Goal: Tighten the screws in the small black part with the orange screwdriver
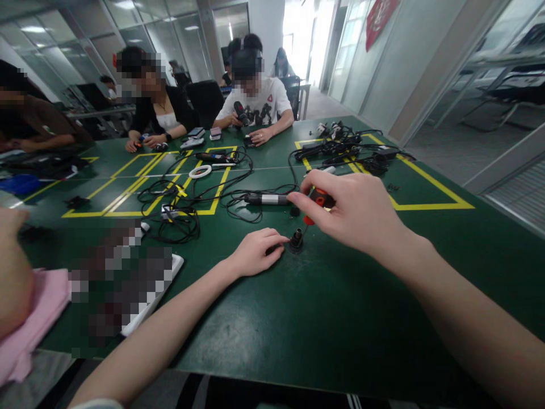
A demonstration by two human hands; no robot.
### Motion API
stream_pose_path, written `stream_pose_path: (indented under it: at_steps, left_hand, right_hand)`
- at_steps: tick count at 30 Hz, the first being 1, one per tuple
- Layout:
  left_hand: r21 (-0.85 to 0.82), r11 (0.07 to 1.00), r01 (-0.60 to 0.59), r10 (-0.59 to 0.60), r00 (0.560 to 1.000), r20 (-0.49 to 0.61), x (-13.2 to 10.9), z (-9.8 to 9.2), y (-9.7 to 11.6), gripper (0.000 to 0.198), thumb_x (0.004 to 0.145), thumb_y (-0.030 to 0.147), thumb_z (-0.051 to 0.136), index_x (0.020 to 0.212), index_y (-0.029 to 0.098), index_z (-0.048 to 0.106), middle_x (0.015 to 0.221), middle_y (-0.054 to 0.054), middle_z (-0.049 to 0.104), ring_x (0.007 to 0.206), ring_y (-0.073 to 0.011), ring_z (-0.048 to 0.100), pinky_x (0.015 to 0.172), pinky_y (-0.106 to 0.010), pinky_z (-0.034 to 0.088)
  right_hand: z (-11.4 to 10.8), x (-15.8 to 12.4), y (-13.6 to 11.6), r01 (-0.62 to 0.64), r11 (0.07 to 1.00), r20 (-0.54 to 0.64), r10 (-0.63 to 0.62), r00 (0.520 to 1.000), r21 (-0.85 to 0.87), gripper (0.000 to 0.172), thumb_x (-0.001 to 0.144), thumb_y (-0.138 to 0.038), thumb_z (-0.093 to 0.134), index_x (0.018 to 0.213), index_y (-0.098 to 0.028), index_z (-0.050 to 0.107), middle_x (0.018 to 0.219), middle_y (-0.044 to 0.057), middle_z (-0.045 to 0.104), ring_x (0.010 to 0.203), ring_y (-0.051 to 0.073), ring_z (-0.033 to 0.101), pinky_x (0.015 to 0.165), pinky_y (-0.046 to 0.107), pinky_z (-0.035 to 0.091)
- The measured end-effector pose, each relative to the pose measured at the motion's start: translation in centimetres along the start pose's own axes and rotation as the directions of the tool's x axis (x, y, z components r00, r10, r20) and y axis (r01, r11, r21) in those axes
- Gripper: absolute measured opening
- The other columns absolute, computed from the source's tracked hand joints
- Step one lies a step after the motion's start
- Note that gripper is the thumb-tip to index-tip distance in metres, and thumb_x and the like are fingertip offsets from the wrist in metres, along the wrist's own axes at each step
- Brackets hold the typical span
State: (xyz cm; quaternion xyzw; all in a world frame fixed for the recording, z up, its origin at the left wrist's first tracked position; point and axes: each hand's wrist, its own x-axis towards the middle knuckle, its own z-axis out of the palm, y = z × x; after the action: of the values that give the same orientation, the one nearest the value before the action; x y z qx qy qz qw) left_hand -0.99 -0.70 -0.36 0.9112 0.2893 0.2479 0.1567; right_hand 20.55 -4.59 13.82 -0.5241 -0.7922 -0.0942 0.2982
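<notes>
A small black cylindrical part (296, 241) stands upright on the green table (255, 318). My left hand (259, 251) rests beside it on the left, its fingertips at the part's side and nothing visible within its bent fingers. Above and to the right, my right hand (357, 207) is closed around a red and black screwdriver (320, 199). The screwdriver points down, with its shaft close to the right side of the black part; whether the tip touches it is hidden. Just behind lies a silver and black tool (267, 199) with a cable.
Black cables (174, 224) lie in coils at the left and more (340, 149) at the back right. Yellow tape (438, 205) marks the table. A white tray (147, 309) and pink cloth (42, 312) lie at the left, near another person's arm (12, 278). Several people sit across the table.
</notes>
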Motion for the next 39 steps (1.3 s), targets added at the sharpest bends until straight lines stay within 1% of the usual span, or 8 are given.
stream_pose_path:
  at_steps: [5,8,12,18,24,30,35,39]
  left_hand:
    - [-0.012,1.000,-0.007,0.007,1.000,-0.005,0.00,0.01,0.00,0.027,0.102,0.021,0.056,0.120,0.018,0.076,0.103,-0.008,0.075,0.090,-0.0196,0.071,0.084,-0.031,0.059]
    - [-0.006,1.000,-0.005,0.005,1.000,-0.005,0.01,-0.02,0.02,0.027,0.101,0.021,0.056,0.120,0.018,0.076,0.102,-0.008,0.075,0.090,-0.0198,0.071,0.083,-0.031,0.059]
    - [-0.004,1.000,-0.008,0.008,1.000,-0.005,0.01,-0.08,0.07,0.027,0.102,0.021,0.056,0.119,0.018,0.076,0.103,-0.009,0.075,0.091,-0.0203,0.072,0.083,-0.031,0.059]
    - [-0.004,1.000,-0.007,0.007,1.000,-0.005,-0.01,-0.10,0.04,0.026,0.102,0.021,0.057,0.119,0.019,0.076,0.103,-0.008,0.076,0.091,-0.0193,0.072,0.083,-0.030,0.059]
    - [-0.001,1.000,-0.012,0.012,1.000,-0.002,0.02,0.00,-0.05,0.026,0.102,0.021,0.056,0.120,0.018,0.075,0.103,-0.008,0.076,0.090,-0.0190,0.071,0.083,-0.030,0.059]
    - [-0.001,1.000,-0.015,0.015,1.000,-0.007,0.03,-0.08,0.02,0.026,0.102,0.021,0.057,0.120,0.018,0.075,0.104,-0.008,0.076,0.090,-0.0192,0.072,0.082,-0.030,0.059]
    - [0.001,1.000,-0.023,0.023,1.000,-0.014,0.03,-0.06,-0.01,0.026,0.102,0.020,0.056,0.120,0.017,0.075,0.103,-0.008,0.076,0.090,-0.0194,0.072,0.082,-0.030,0.058]
    - [0.006,1.000,-0.019,0.019,1.000,-0.006,0.00,-0.01,-0.08,0.026,0.102,0.020,0.057,0.120,0.018,0.075,0.103,-0.008,0.076,0.090,-0.0193,0.071,0.083,-0.030,0.058]
  right_hand:
    - [0.00,-0.04,-0.03,0.013,0.998,-0.017,-0.012,1.000,0.055,0.019,0.091,-0.027,0.054,0.097,-0.020,0.070,0.072,0.004,0.071,0.060,0.019,0.059,0.059,0.030,0.030]
    - [-0.03,-0.08,-0.05,0.027,0.998,-0.017,-0.026,1.000,0.065,0.019,0.093,-0.033,0.055,0.093,-0.020,0.069,0.074,0.005,0.072,0.064,0.020,0.062,0.061,0.030,0.032]
    - [-0.04,-0.03,0.01,-0.013,1.000,0.012,0.013,1.000,0.022,0.031,0.099,-0.046,0.055,0.086,-0.021,0.069,0.066,0.004,0.069,0.061,0.021,0.062,0.059,0.030,0.028]
    - [-0.05,0.00,-0.02,0.009,0.999,-0.012,-0.008,1.000,0.048,0.020,0.092,-0.027,0.052,0.097,-0.020,0.070,0.074,0.005,0.072,0.063,0.020,0.061,0.060,0.030,0.031]
    - [0.11,0.08,0.07,-0.011,1.000,0.000,0.011,1.000,0.010,0.029,0.099,-0.042,0.054,0.087,-0.020,0.068,0.065,0.003,0.067,0.061,0.020,0.060,0.058,0.030,0.027]
    - [0.13,-0.07,0.12,0.024,0.997,-0.033,-0.022,0.999,0.067,0.020,0.093,-0.028,0.052,0.098,-0.019,0.069,0.076,0.005,0.071,0.064,0.020,0.062,0.061,0.029,0.032]
    - [0.08,0.03,0.10,-0.022,1.000,0.002,0.022,1.000,0.007,0.031,0.098,-0.047,0.054,0.089,-0.020,0.068,0.066,0.004,0.067,0.061,0.022,0.061,0.059,0.030,0.027]
    - [0.16,0.04,0.14,-0.017,0.998,-0.007,0.018,1.000,0.052,0.021,0.094,-0.033,0.053,0.097,-0.020,0.069,0.070,0.004,0.069,0.061,0.020,0.061,0.060,0.029,0.029]
